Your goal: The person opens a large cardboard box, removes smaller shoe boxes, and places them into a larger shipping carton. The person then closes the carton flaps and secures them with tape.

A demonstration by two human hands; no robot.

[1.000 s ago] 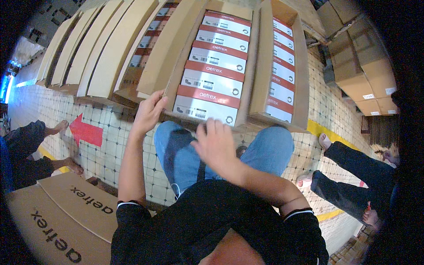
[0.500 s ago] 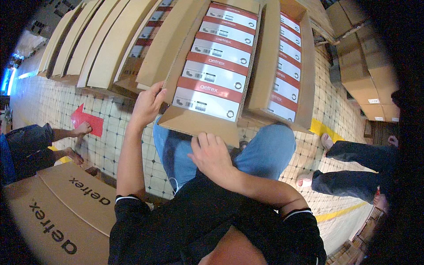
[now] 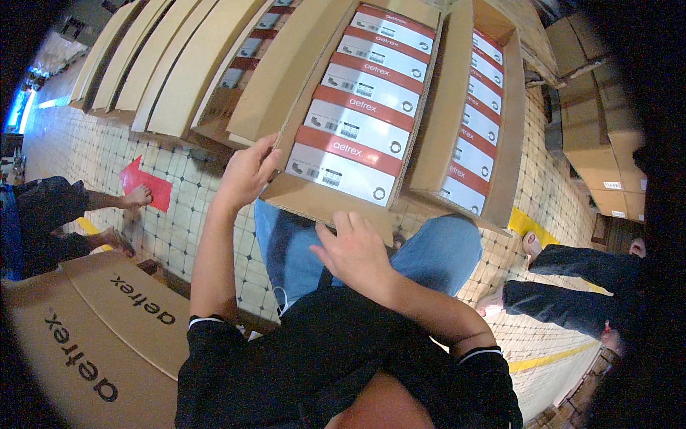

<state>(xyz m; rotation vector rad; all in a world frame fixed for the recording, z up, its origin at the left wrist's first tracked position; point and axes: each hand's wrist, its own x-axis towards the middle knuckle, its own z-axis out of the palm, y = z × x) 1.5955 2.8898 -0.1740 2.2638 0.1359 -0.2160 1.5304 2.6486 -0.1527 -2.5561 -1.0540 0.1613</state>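
In front of me stands an open cardboard carton (image 3: 331,202) holding a row of white-and-red shoe boxes (image 3: 349,127). My left hand (image 3: 248,174) is closed on the carton's near left corner, its fingers curled at the edge of the left flap. Over the outer edge of the near flap lie the bent fingers of my right hand (image 3: 355,245), with the thumb apart on the left. That flap leans out toward my knees. What the undersides of both hands touch is hidden.
A second open carton (image 3: 432,171) with similar shoe boxes stands close on the right. More cartons (image 3: 175,79) line up to the left. A closed carton (image 3: 93,343) sits at lower left. Other people's legs (image 3: 46,214) show at left and right (image 3: 564,293). Stacked cartons (image 3: 593,136) stand far right.
The view has shifted slightly, so the cartons appear a little farther right. Both hands stay at the same carton; the right hand's fingers have shifted slightly along the near flap.
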